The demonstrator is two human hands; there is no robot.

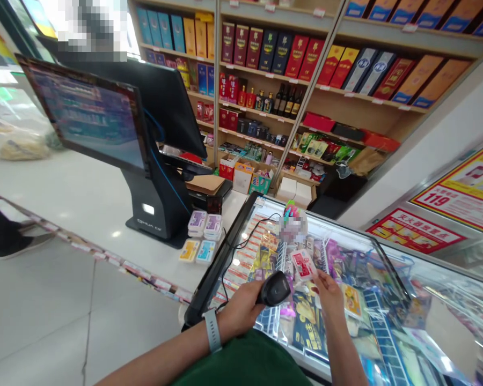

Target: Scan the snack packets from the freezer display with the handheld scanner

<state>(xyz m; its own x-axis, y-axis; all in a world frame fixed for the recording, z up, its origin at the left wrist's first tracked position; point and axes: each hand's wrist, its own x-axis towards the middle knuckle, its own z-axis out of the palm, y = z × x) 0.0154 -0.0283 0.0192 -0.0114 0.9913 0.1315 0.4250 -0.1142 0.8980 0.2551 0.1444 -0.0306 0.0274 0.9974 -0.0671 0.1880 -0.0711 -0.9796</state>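
My left hand (241, 306) is wrapped round a black handheld barcode scanner (276, 289), whose cable runs back over the glass. Between the thumb and fingers of my right hand (329, 292) is a small flat white pack with a red label (303, 264), held up a little beyond the scanner and apart from it. Both hands are above the glass-topped freezer (261, 206). To the right of my right hand is a similar pack with an orange label (351, 301). More such packs stand on the counter: purple-labelled ones (198, 221), a yellow one (189, 250) and a blue one (206, 251).
A dark two-screen till (156, 198) stands on the white counter (84, 206). Shelves behind carry boxed bottles (255, 45) and packaged goods. A colourful object, partly blurred out (293, 222), sits at the freezer's far edge. Someone's dark-clothed leg (2, 228) shows at the left.
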